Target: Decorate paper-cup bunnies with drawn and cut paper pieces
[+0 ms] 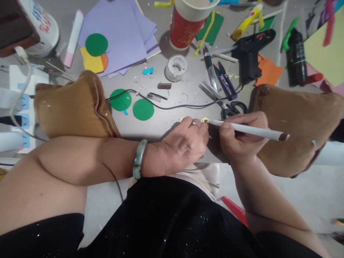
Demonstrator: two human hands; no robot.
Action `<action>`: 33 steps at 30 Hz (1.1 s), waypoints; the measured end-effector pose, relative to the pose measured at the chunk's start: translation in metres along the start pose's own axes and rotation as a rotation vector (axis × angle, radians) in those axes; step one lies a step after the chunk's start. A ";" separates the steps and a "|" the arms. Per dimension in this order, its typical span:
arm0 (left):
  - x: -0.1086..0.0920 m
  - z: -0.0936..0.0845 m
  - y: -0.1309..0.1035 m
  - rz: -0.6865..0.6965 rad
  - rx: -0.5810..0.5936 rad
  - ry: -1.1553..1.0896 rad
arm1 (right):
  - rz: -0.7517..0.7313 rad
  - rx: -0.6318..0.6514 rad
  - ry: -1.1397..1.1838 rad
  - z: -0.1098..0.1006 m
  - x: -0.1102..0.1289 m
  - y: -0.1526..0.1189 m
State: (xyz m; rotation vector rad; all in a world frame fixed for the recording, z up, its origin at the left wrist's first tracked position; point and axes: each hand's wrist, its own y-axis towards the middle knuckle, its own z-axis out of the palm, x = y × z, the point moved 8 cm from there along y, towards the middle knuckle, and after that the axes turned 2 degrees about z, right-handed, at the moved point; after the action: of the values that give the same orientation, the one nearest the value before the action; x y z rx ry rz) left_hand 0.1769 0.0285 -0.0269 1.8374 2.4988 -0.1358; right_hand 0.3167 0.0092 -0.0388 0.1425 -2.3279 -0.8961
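My right hand (243, 138) is closed around a white marker (252, 131) with a brown end, its tip pointing left. That tip touches or nearly touches a small pale yellow piece (205, 119) at the table's front edge. My left hand (185, 143), wearing a ring, has its fingers curled down beside the yellow piece; its fingertips are mostly hidden, so I cannot make out what they press or hold. Part of another pale piece (182, 119) shows just behind the left knuckles. Two green paper circles (143, 109) lie farther left on the table.
Brown cushions (72, 107) flank the hands on both sides. Black-handled scissors (233, 108) lie just behind my right hand, with a black cable (185, 106) crossing the table. Farther back are a tape roll (176, 68), red cup (185, 27), glue gun (248, 53) and purple paper (115, 32).
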 end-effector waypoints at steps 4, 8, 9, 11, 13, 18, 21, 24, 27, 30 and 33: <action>0.003 0.000 -0.005 -0.002 -0.093 -0.028 | 0.006 -0.026 0.017 -0.001 -0.003 -0.002; 0.009 -0.001 -0.010 0.015 -0.162 -0.077 | 0.007 -0.023 0.011 0.000 -0.003 -0.001; 0.010 -0.001 -0.010 0.021 -0.169 -0.087 | 0.006 -0.019 0.013 0.001 -0.003 0.000; 0.013 -0.002 -0.010 0.030 -0.172 -0.105 | 0.003 -0.012 0.017 0.001 -0.001 0.001; 0.015 -0.004 -0.009 0.036 -0.168 -0.118 | -0.001 -0.002 0.017 0.001 0.000 0.002; 0.016 -0.005 -0.008 0.046 -0.159 -0.152 | 0.006 0.016 -0.021 0.000 0.001 0.002; 0.017 -0.005 -0.008 0.050 -0.152 -0.155 | 0.015 0.023 -0.026 -0.001 0.001 0.001; 0.018 -0.004 -0.007 0.044 -0.124 -0.156 | 0.035 0.021 0.012 0.000 -0.001 0.000; 0.018 -0.004 -0.006 0.042 -0.107 -0.169 | 0.046 -0.005 0.024 0.001 -0.003 -0.001; 0.018 -0.006 -0.006 0.040 -0.117 -0.182 | 0.040 -0.002 -0.001 0.002 -0.002 -0.001; 0.018 -0.006 -0.006 0.035 -0.111 -0.184 | 0.029 -0.007 0.023 0.001 0.001 0.001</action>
State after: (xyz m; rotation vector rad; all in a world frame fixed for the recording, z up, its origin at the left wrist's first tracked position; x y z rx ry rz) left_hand 0.1654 0.0445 -0.0222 1.7392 2.3023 -0.1534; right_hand 0.3156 0.0102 -0.0380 0.1145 -2.2994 -0.8842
